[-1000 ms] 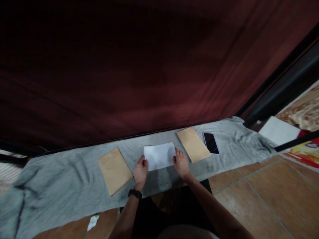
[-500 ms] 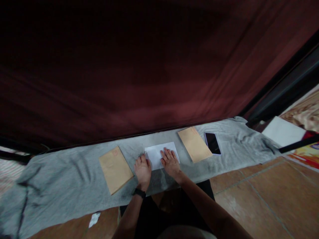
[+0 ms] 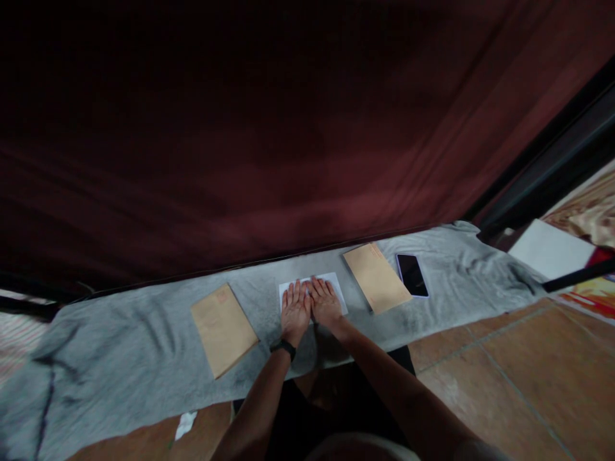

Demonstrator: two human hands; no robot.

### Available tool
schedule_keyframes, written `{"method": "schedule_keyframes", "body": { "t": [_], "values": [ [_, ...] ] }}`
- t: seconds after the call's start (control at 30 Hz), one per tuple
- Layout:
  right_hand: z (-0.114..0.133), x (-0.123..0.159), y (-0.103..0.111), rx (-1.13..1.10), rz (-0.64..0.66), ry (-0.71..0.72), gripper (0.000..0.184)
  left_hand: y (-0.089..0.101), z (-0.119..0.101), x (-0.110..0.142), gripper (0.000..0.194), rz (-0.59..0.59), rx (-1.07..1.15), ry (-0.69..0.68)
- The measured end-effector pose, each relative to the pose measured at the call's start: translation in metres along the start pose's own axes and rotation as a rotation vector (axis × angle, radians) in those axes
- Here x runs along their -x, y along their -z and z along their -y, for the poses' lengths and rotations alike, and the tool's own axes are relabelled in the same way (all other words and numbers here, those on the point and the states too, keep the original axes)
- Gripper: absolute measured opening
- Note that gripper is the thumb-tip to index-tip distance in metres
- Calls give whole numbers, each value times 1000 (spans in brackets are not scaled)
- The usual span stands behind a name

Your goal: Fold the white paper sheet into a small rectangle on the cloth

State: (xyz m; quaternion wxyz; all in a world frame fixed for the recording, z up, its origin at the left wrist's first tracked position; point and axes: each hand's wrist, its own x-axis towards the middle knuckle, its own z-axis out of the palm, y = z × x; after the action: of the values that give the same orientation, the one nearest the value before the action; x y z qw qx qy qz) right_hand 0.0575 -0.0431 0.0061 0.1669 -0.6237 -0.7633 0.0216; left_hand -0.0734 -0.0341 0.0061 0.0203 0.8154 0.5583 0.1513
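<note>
Fingers [image 3: 296, 292] on paper [image 3: 338, 292] — gaps from edges to envelopes [image 3: 223, 330] [image 3: 377, 278]

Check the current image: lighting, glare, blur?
Head view: dim, red panel fading near-black at top; head view: faint sheen on the tiled floor; head view: both hands distinct against the white paper, but print on the left envelope too soft to read.

white paper [image 3: 335, 280], red-printed tan envelopes [image 3: 377, 280], grey cloth [image 3: 120, 352], lilac-edged black phone [image 3: 412, 275], dark red panel [image 3: 307, 186], brown floor tiles [image 3: 480, 378]
</note>
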Motion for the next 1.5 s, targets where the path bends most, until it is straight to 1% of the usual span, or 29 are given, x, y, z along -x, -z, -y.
{"method": "schedule_keyframes", "body": {
  "t": [0.13, 0.23, 0.4, 0.67, 0.73, 0.8, 0.87, 0.97, 1.07, 1.17, 1.3, 1.4, 1.5],
  "values": [
    [-7, 4, -4, 27, -29, -38, 49, -3, 3, 3, 54, -42, 15, 46],
    [-18, 10, -4, 46, -64, -106, 51, -6, 6, 7, 56, -82, 15, 99],
    [-35, 23, -3, 68, -132, -139, 56, -6, 12, 15, 57, -142, 19, 173],
    [-51, 53, 3, 94, -176, -140, 54, 0, 26, 31, 59, -193, -5, 168],
    [-51, 58, 6, 85, -177, -154, 54, 3, 24, 33, 59, -210, -2, 182],
    [-46, 59, 10, 64, -173, -166, 54, 7, 15, 33, 59, -229, -1, 192],
    [-37, 55, 13, 33, -157, -157, 55, 8, 2, 34, 58, -206, 11, 139],
    [-17, 46, 14, -17, -96, -66, 52, 5, -18, 35, 55, -84, 42, 13],
    [-3, 42, 11, -27, -47, 34, 48, 0, -25, 40, 57, 10, 36, -9],
    [-5, 46, 8, 3, -55, 45, 49, 2, -17, 47, 57, 15, 21, -15],
    [-27, 57, 7, 51, -80, 0, 53, 12, 2, 59, 56, -50, 0, 32],
    [-42, 62, 8, 77, -101, -47, 54, 18, 10, 67, 56, -75, -15, 83],
    [-42, 55, 7, 87, -147, -108, 53, 20, 12, 70, 57, -82, -26, 107]
  ]
}}
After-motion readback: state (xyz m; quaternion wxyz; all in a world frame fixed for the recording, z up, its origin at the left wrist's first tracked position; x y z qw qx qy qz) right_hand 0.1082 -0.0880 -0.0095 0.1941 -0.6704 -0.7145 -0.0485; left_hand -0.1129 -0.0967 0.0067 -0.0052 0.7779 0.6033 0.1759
